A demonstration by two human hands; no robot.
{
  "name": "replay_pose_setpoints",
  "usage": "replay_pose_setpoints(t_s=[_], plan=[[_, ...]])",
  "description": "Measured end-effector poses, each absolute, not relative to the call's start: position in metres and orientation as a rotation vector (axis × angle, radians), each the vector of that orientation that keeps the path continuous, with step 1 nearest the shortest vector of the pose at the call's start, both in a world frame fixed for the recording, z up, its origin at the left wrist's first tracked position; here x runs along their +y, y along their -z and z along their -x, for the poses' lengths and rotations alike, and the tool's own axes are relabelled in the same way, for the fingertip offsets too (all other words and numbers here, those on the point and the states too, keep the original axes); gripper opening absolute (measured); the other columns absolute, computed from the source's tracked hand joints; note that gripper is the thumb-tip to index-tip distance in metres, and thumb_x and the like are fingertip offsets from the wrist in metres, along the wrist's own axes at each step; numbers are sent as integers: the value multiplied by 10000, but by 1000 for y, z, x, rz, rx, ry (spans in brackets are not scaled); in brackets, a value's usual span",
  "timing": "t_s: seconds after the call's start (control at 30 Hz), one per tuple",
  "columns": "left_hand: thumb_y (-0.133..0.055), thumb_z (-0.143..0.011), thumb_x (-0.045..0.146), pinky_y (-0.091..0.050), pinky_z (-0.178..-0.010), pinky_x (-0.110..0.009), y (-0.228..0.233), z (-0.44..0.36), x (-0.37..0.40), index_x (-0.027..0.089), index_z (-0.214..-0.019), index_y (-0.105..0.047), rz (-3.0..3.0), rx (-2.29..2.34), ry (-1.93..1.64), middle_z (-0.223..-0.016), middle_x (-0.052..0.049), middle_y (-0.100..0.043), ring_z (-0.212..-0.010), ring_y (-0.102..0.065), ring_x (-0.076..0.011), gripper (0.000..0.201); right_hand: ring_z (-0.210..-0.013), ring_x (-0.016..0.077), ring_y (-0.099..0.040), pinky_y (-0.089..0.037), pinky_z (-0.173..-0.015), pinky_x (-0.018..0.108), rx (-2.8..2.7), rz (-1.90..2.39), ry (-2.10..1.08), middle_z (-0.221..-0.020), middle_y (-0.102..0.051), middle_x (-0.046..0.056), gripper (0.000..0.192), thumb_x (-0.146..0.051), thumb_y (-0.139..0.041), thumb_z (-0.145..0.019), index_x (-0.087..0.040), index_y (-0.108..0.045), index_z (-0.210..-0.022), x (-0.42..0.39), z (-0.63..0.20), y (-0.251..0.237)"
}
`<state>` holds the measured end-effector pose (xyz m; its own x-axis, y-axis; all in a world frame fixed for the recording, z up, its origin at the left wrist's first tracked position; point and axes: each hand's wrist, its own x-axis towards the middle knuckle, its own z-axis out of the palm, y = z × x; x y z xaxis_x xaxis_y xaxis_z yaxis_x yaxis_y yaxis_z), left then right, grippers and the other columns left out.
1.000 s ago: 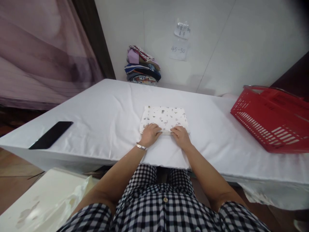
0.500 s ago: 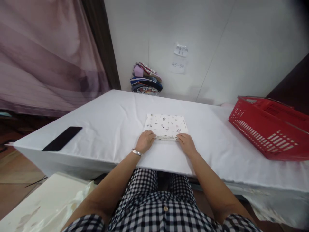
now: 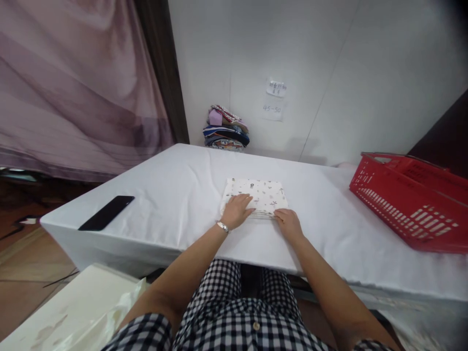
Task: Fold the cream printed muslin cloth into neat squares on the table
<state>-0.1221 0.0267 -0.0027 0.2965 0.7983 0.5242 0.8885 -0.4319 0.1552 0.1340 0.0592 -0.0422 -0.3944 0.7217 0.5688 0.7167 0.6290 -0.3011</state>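
Observation:
A folded white cloth with small printed figures (image 3: 260, 195) lies in the middle of the white-covered table (image 3: 175, 190). My left hand (image 3: 237, 210), with a metal bracelet at the wrist, lies flat on the cloth's near left part, fingers spread. My right hand (image 3: 288, 223) rests at the cloth's near right corner, fingertips touching its edge. Neither hand lifts the cloth.
A red plastic basket (image 3: 409, 204) stands on the table at the right. A black phone (image 3: 107, 212) lies near the table's left edge. A stack of folded coloured clothes (image 3: 225, 128) sits at the far edge against the wall. A white surface (image 3: 69, 312) is low left.
My left hand has slid from the cloth's near edge up onto its top. My right hand stays at the near right corner. The view has tilted upward.

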Motion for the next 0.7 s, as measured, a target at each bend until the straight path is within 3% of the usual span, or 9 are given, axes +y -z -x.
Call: replay_pose_setpoints(t_s=[0.1, 0.2, 0.33, 0.47, 0.57, 0.63, 0.7], plan=[[-517, -881, 424, -325, -1041, -503, 18, 110, 29, 219, -1330, -459, 2472, -1556, 587, -1379, -96, -496, -1283, -421, -283, 497, -970, 223, -611, -442, -896, 390, -2188, 1163, -75, -1023, -698, 63, 223, -195, -496, -868, -213, -702, -953, 58, -133, 35], [-487, -891, 443, -283, -1079, -504, 30, 108, 26, 225, -1364, -424, 2473, -1554, 493, -1422, -77, -450, -1327, -368, -280, 524, -1002, 218, -600, -442, -914, 371, -2192, 1181, -118, -1067, -678, 80, 251, -226, -467, -884, -196, -689, -998, 57, -115, 16], [-472, -892, 455, -271, -1089, -507, 34, 112, 24, 209, -1383, -402, 2466, -1536, 497, -1429, -95, -437, -1338, -354, -285, 553, -1200, 210, -486, -353, -1033, 362, -2271, 1069, -105, -1254, -583, 101, 336, -303, -413, -925, -177, -622, -1155, 63, -73, -15], [-468, -897, 431, -275, -1093, -486, 32, 119, 20, 174, -1331, -466, 2522, -1531, 566, -1399, -116, -470, -1333, -363, -284, 504, -1387, 253, -238, -216, -1101, 455, -2510, 1236, -184, -1470, -368, 99, 476, -430, -377, -940, -183, -475, -1335, 73, -52, -19], [-381, -938, 365, -367, -1041, -405, 23, 127, 22, 203, -1188, -586, 2602, -1608, 691, -1285, -78, -583, -1242, -481, -226, 362, -1409, 255, -183, -155, -1112, 482, -2616, 1413, -285, -1514, -283, 97, 558, -499, -286, -952, -183, -390, -1399, 75, -55, -4], [-321, -955, 347, -413, -992, -366, 11, 133, 31, 210, -1065, -646, 2576, -1741, 756, -1143, -65, -662, -1150, -554, -203, 370, -1418, 238, -155, -111, -1124, 469, -2615, 1446, -304, -1529, -248, 83, 584, -520, -236, -954, -192, -349, -1423, 74, -59, 4], [-322, -952, 367, -395, -1008, -380, 0, 138, 45, 199, -1060, -651, 2465, -1862, 756, -1145, -83, -657, -1179, -531, -223, 385, -1424, 228, -132, -82, -1130, 458, -2599, 1466, -325, -1537, -226, 73, 595, -531, -225, -950, -200, -333, -1432, 72, -60, 8]])
